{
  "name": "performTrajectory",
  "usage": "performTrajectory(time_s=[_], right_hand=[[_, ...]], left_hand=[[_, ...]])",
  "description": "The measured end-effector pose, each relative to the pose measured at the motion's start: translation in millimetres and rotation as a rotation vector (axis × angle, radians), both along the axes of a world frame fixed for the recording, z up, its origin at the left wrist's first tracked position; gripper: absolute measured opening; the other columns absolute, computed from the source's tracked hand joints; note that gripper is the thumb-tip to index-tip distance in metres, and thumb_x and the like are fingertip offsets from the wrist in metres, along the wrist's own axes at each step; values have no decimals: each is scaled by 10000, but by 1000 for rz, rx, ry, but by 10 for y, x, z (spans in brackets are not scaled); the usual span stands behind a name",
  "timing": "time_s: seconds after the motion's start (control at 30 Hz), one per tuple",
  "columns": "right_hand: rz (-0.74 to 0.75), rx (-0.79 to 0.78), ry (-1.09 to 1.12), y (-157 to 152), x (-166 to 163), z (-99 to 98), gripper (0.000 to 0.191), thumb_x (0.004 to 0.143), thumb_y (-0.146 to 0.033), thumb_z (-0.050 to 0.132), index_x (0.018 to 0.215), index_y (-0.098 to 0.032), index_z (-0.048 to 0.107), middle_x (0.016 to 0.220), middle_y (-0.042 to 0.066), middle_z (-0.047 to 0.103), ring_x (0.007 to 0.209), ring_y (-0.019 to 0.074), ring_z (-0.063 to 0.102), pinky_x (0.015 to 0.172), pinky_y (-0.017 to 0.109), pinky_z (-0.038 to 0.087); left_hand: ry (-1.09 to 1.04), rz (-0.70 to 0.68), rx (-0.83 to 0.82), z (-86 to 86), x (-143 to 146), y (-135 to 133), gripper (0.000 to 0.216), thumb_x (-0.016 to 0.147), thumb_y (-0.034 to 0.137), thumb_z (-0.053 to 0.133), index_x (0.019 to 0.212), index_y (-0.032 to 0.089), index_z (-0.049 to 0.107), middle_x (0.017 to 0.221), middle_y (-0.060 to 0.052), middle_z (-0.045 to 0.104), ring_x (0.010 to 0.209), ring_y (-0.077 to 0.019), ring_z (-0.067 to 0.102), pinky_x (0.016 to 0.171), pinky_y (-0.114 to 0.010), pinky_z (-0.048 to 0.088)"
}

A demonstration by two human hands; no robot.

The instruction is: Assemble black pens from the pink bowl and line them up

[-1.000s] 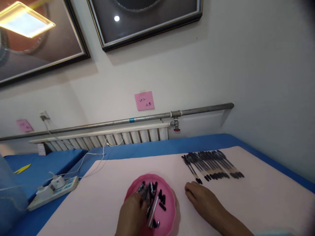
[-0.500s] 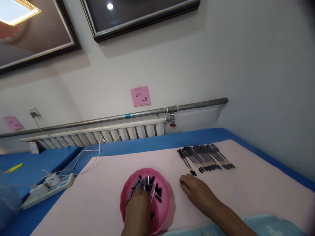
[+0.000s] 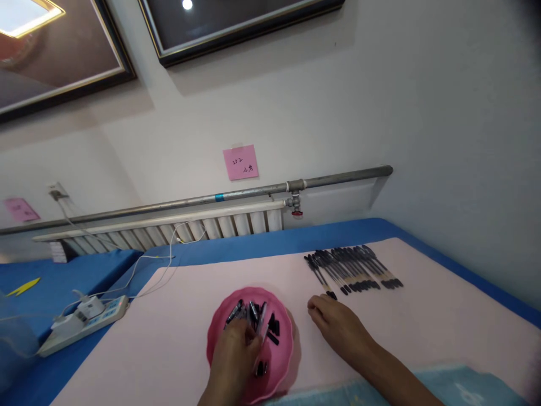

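Note:
My left hand (image 3: 234,352) reaches into a pink scalloped plate (image 3: 213,316), with thumb and fingers pinched on a clear-barrelled pen (image 3: 261,321). Around those fingers lie loose black and clear pen parts, and several black pen caps (image 3: 273,338) sit on the plate's right side. My right hand (image 3: 336,321) rests on the pink mat, fingers curled together, and nothing shows in them. Just beyond it, a row of black capped pens (image 3: 350,270) lies side by side; the nearest pen's end is close to my fingertips.
A pink mat (image 3: 177,316) covers the blue table (image 3: 236,246). To the left are a power strip (image 3: 84,330) with white plugs and cables, and a yellow object (image 3: 24,287). Light blue cloth (image 3: 456,389) lies at the front edge. A radiator (image 3: 228,225) and pipe (image 3: 186,202) run along the wall.
My left hand has drawn back slightly within the plate, and a clear pen now shows upright at its fingers. Some pen parts have shifted. My right hand stays in place.

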State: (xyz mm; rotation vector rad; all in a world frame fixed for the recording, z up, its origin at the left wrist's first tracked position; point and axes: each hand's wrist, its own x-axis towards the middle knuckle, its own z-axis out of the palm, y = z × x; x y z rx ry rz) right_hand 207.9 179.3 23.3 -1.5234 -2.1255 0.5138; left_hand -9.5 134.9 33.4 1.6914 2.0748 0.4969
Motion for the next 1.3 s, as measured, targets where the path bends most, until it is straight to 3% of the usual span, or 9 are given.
performTrajectory(time_s=[0.1,0.17,0.27,0.37,0.47,0.6,0.77,0.93,1.3], right_hand=[[42,-58,223,-121,-140,154,239,860,-252,370,734,-209,568,775,24,616,727,157,573,642,244,427],[126,-209,444,-230,-270,229,207,845,-283,414,775,-208,594,739,8,614,648,142,556,579,229,425],[226,-346,629,-360,-437,244,141,811,-286,484,777,-204,594,668,-26,569,601,117,523,551,206,410],[184,-366,724,-372,-486,176,170,812,-317,480,696,-207,539,550,-57,492,499,88,462,474,185,365],[68,-440,803,-283,-427,113,238,818,-397,449,669,-214,483,480,-79,466,353,57,363,363,176,291],[-61,-505,875,-168,-329,79,280,809,-420,439,620,-213,448,433,-91,461,277,41,320,313,172,273],[-81,-491,863,-148,-304,80,296,806,-425,466,602,-214,439,409,-95,455,274,43,341,310,175,285],[-81,-471,827,-147,-300,80,289,811,-419,457,608,-215,442,407,-94,456,284,48,358,310,176,289],[-89,-457,803,-116,-291,42,275,818,-386,454,603,-215,445,395,-99,447,284,49,357,308,178,284]], left_hand=[[-350,-12,79,-13,4,-23,179,746,323,495,669,181,572,600,1,584,580,-136,540,550,-236,393],[-490,-52,104,-21,74,-55,215,751,371,507,696,176,581,608,6,572,572,-127,518,540,-228,391],[-533,-124,131,1,176,-104,235,748,390,530,708,171,607,652,-5,580,593,-121,505,556,-227,396],[-546,-208,133,97,90,-118,197,707,357,578,758,178,641,712,-18,609,653,-133,534,611,-234,423],[-664,-37,146,242,-208,-99,261,705,374,548,854,176,631,765,-23,644,703,-156,572,640,-254,447],[-527,196,199,324,-533,-65,240,726,378,514,790,170,614,647,11,603,624,-146,544,558,-242,412],[-251,61,100,182,-458,-26,138,731,207,470,688,178,598,605,17,604,597,-129,553,567,-225,383],[149,45,76,151,-323,-25,175,783,204,448,789,197,623,814,-17,657,750,-140,588,658,-223,367],[259,75,50,164,-440,-18,205,803,178,402,820,185,607,836,-39,635,766,-156,576,669,-243,344]])
